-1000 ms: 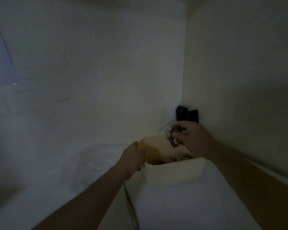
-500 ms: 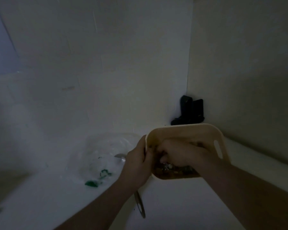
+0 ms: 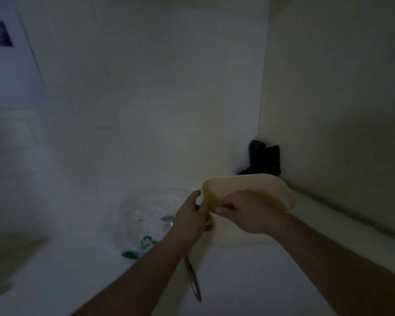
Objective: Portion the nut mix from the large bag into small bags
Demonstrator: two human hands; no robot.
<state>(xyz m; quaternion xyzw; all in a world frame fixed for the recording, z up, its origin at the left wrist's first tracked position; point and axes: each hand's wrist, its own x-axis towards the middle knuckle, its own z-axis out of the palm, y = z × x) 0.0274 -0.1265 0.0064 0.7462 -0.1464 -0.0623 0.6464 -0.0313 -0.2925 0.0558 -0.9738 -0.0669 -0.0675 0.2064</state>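
White worktop (image 3: 249, 281) under both hands. One clear plastic bag (image 3: 146, 215) w/ green print lies crumpled just left of the left hand (image 3: 192, 215); can't tell which way its mouth points, no nuts visible in it. One cream bin (image 3: 249, 185), long axis left-right, tipped, directly beyond both hands. Left hand grips its left rim, thumb curled over; right hand (image 3: 249, 210) curled at the front edge, what it grips unclear. One metal spoon (image 3: 193, 281) below left wrist, handle toward the camera.

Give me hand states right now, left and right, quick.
Left hand: fingers curled round the near-left rim of the cream tub.
Right hand: fingers curled at the tub's near edge; blur hides whether it grips anything.
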